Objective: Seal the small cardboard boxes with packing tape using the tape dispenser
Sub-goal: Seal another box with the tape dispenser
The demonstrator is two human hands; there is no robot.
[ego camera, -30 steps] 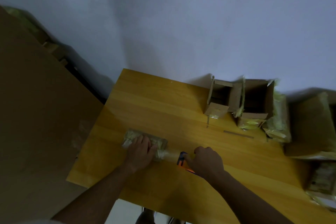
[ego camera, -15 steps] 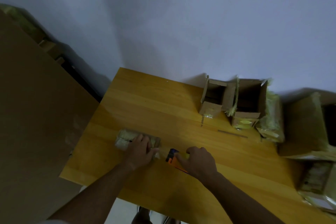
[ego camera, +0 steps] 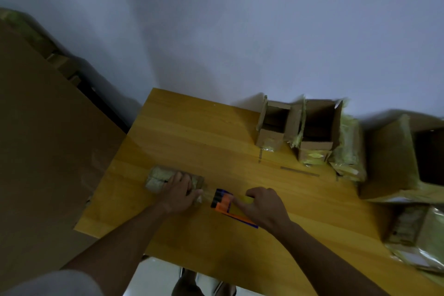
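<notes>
— Biggest first? Pale wall (ego camera: 240, 31) behind; large brown cardboard sheet (ego camera: 48, 139) leaning at the left, past the table edge.

— And then? Yellow wooden table (ego camera: 192, 132), far edge against the wall. Large open carton (ego camera: 394, 163) at the right edge, dark inside. Two open boxes (ego camera: 274, 125) (ego camera: 317, 132) standing side by side near the back, flaps up, yellowish tape hanging from them. Taped bundle (ego camera: 406, 226) lower right, lying on crinkled plastic.

— Anything between the hands and those boxes? Only bare wood with two thin strips (ego camera: 299, 172) stuck flat on it.

— The small box? Small box (ego camera: 159, 178) lying flat near the left side of the table, wrapped in pale tape, partly hidden under the left hand (ego camera: 179, 193).

— Left hand's grip? Palm down on the box, fingers stretched over its top, thumb curled around the near right corner.

— Right hand? Right hand (ego camera: 263, 206) just right of the box, fingers curled around the orange and blue tape dispenser (ego camera: 222, 200), index finger laid along it, dispenser head close beside the box end.
</notes>
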